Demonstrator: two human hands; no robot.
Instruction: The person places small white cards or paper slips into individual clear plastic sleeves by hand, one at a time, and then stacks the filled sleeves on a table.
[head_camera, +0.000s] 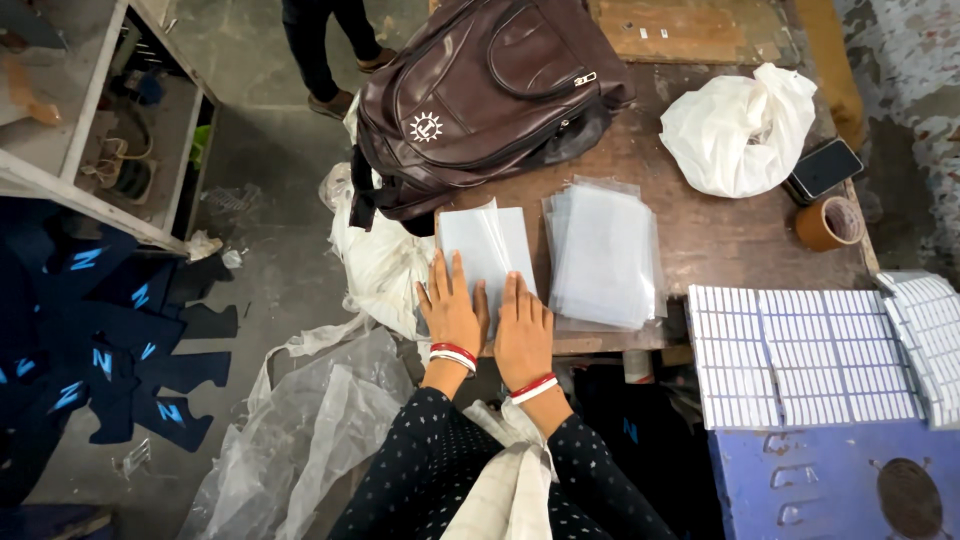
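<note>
My left hand (451, 310) and my right hand (523, 330) lie flat, fingers together, on the near end of a stack of clear plastic bags (490, 245) at the front edge of a brown wooden table (720, 235). Both wrists wear red and white bangles. A second, thicker stack of clear plastic bags (603, 255) lies just to the right of my right hand, apart from it. A dark brown backpack (480, 95) stands right behind the stack under my hands.
A crumpled white plastic bag (740, 125), a black phone (824, 166) and a roll of brown tape (828, 222) sit at the table's right. White label sheets (810, 355) lie on a blue stool. Plastic sheeting (310, 420) and dark fabric pieces (110, 340) cover the floor. Another person's legs (325, 50) stand behind.
</note>
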